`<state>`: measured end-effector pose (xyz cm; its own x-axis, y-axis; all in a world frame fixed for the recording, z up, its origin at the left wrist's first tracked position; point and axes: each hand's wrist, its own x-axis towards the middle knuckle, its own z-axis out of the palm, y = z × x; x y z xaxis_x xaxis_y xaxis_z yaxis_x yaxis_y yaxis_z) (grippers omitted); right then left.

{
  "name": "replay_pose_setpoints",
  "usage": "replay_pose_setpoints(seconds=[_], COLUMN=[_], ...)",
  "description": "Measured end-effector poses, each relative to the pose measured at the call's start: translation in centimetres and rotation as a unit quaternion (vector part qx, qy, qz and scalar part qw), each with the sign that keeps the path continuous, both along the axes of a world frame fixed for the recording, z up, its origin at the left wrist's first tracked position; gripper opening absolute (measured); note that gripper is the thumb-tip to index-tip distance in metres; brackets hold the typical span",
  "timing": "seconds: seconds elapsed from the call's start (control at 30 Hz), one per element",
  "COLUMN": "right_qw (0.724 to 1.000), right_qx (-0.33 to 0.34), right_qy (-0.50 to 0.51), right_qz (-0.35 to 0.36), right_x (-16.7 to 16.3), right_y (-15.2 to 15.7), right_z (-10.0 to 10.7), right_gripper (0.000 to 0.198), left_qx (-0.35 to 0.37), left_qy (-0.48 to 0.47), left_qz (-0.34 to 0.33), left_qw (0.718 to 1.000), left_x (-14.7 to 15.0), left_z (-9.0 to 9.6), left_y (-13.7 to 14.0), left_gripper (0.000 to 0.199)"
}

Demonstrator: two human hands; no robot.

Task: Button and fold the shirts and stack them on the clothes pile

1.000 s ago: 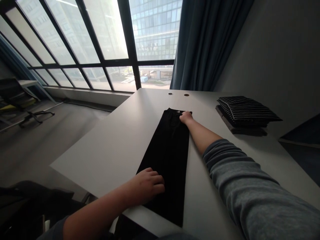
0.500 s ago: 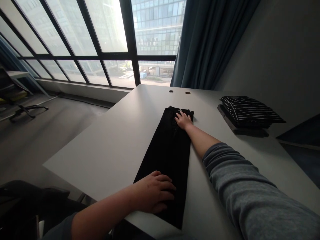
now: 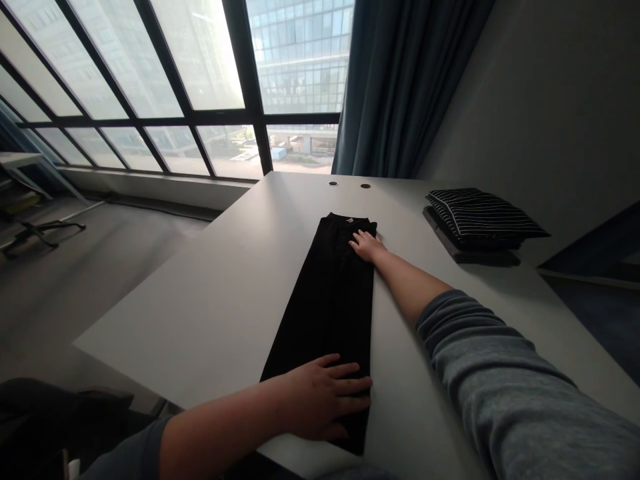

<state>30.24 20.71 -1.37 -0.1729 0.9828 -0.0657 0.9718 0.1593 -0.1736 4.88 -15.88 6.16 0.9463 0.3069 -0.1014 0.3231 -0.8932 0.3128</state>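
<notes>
A pair of black trousers [image 3: 320, 300] lies lengthwise on the white table, waistband at the far end with a small pale label showing. Near the close end my left hand [image 3: 325, 399] rests flat on the cloth, fingers spread toward the right edge. My right hand [image 3: 366, 246] reaches out to the far end and lies on the fabric just below the waistband, fingers apart. Neither hand grips anything. Part of the near end is hidden under my left hand and forearm.
At the right of the white table [image 3: 180, 307] sits a pile of folded dark clothes [image 3: 480, 220], a striped one on top. Two cable holes [image 3: 349, 185] are near the far edge. A blue curtain [image 3: 390, 87] hangs behind; an office chair [image 3: 37, 233] stands far left.
My left hand has slid a little right across the trousers, its fingers spreading wider. My right hand has shifted slightly nearer, below the waistband label. The view has turned slightly right.
</notes>
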Motion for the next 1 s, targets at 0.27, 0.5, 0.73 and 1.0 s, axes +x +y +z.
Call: replay_pose_setpoints(seconds=[0.27, 0.5, 0.73, 1.0], right_qw=[0.997, 0.984, 0.983, 0.992], right_qx=[0.065, 0.173, 0.120, 0.005], right_qy=[-0.030, -0.018, 0.016, -0.033], right_qz=[-0.010, 0.039, 0.139, 0.119], right_x=[-0.5, -1.3, -2.1, -2.9], right_y=[-1.0, -5.5, -9.6, -10.1], right_z=[0.4, 2.3, 2.9, 1.4], right_gripper=[0.067, 0.051, 0.054, 0.075], left_qx=[0.071, 0.108, 0.111, -0.010], left_qy=[-0.003, -0.011, -0.025, -0.085], left_qz=[-0.010, -0.008, 0.024, -0.034], left_qw=[0.997, 0.994, 0.993, 0.996], left_x=[1.4, 2.9, 3.6, 2.6], left_z=[1.5, 0.6, 1.1, -1.2], left_y=[-0.8, -1.7, -2.2, -2.4], left_gripper=[0.040, 0.017, 0.020, 0.027])
